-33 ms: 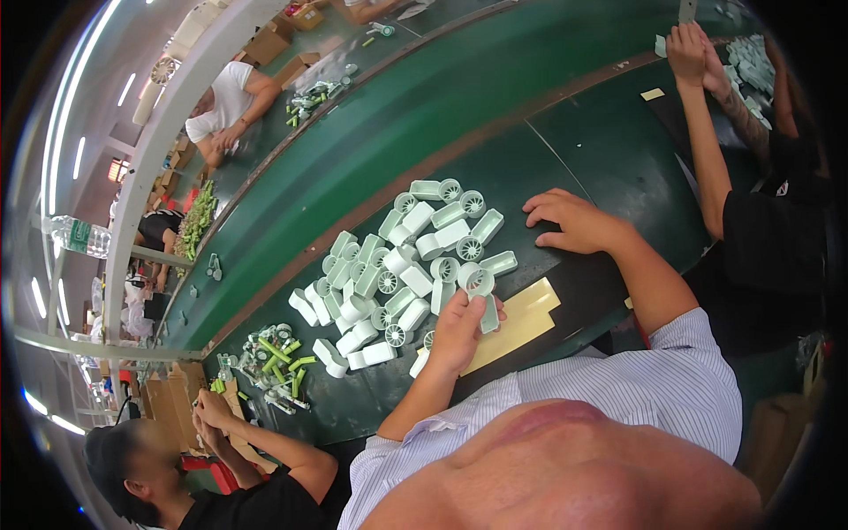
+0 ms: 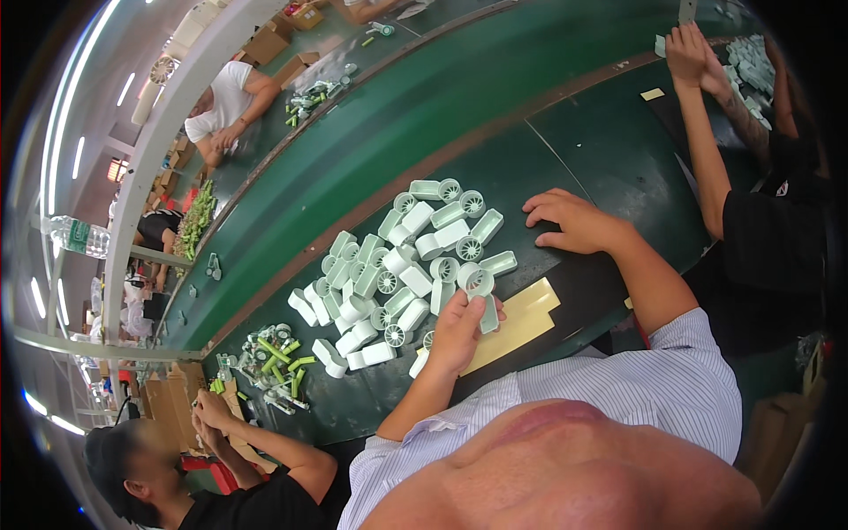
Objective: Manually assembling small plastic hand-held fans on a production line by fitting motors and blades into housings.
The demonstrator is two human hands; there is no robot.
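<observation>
Pale-grn plastic part [image 2: 478, 281] in grip of L hand [image 2: 458, 336], R hand [image 2: 576, 221] loose on dk-grn tabletop [image 2: 618, 177]

Tube lights [image 2: 126, 89] are glowing at left. A pale post [image 2: 162, 132] is slanting upward, meeting a crossrail [image 2: 106, 351] lower down. Green conveyor belt [image 2: 477, 75] is curving between dark green worktable [image 2: 609, 132] and far bench [image 2: 261, 146]. Cardboard boxes [image 2: 269, 41] are sitting near that bench.

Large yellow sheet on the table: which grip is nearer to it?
Left. The left grip, holding a pale green part, is at the left end of the large yellow sheet; the right grip is apart from it, beyond its far edge.
</observation>
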